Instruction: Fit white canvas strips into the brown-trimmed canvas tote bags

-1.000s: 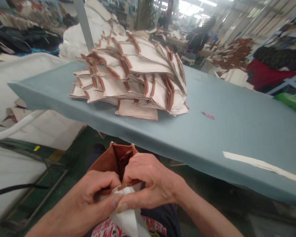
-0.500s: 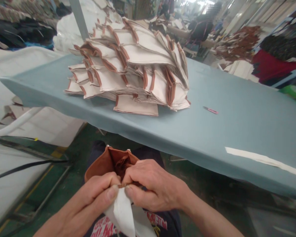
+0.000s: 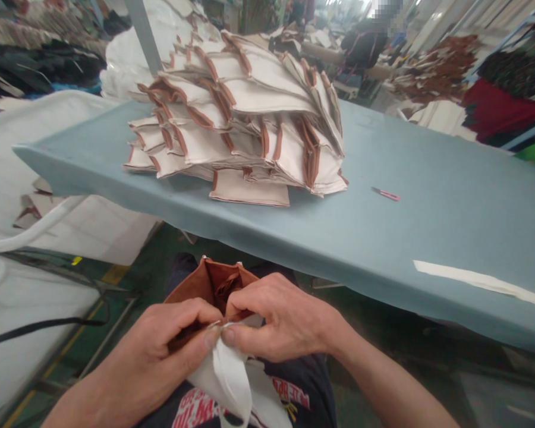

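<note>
A fabric pouch [image 3: 232, 373], white on the near side and brown [image 3: 191, 284] on its far open part, lies over my lap. My left hand [image 3: 173, 333] pinches its edge between thumb and forefinger. Right beside those fingertips, my right hand [image 3: 279, 318] pinches the same edge, thumb on the white cloth. Both hands are closed, with their tips nearly touching. Bunched brown cloth shows inside the opening. My fingers cover the exact spot being gripped.
A blue-grey covered table [image 3: 361, 238] stands in front of me. It bears a large heap of white pouches with brown edges [image 3: 254, 83], a small pink-handled blade [image 3: 386, 194] and a white strip [image 3: 477, 278]. White bins [image 3: 49, 113] stand at left. A person [image 3: 365, 47] is farther back.
The view has shifted slightly. My hands keep pinching the pouch edge, with the left fingers more arched and the white cloth folded a little differently.
</note>
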`<state>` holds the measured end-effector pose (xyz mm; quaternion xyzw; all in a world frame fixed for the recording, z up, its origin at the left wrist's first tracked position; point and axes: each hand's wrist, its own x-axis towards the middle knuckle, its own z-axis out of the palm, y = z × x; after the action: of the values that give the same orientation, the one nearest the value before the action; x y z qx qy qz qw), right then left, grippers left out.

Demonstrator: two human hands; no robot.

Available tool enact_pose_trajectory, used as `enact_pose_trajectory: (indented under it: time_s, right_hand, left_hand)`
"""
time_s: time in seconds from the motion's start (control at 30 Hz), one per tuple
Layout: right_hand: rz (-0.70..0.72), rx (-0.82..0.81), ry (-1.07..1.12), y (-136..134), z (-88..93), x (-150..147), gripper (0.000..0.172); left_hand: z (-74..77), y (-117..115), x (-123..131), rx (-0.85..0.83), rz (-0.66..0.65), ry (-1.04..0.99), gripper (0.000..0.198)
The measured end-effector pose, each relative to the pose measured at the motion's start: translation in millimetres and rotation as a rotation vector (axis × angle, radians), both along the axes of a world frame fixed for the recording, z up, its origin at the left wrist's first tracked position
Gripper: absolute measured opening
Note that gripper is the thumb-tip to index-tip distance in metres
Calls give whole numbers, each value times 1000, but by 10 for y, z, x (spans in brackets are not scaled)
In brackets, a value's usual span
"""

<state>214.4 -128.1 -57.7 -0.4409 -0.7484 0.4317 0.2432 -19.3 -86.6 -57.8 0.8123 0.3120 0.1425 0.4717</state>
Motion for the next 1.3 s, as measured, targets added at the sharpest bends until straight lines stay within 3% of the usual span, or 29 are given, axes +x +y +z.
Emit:
enact_pose_trajectory:
  time_s: [0.2,0.37,0.47,0.57,0.77,1.1,1.17,1.3]
  right_hand:
    - [17,-20,49,12,-44,-14,28]
    - [32,-13,83,10,-46,-37,25]
    - [30,6,63,8,-33,-45,24]
    - [37,-4,56,7,-28,-39,23]
    - [52,-131,165,-11,-83,-8,22]
    - [80,-256,184,-6,-47,-2,19]
    - [96,-382,280,-17,-55,6,27]
    - [60,-627,517,-98,-160,-35,60]
  left_hand:
    - [-64,-72,-74,48,83,-36,21]
    - [-117,-87,-100,-101,136,0,28]
    - [-114,-114,-108,-105,122,40,33]
    - [-113,-144,-140,-1,89,36,27]
    - [-136,-179,-167,425,-44,-96,17]
    - [-103,-149,-145,592,-127,-91,20]
    - [-96,-154,-132,637,-154,-125,25]
    - [-130,-200,-133,743,-163,-120,31]
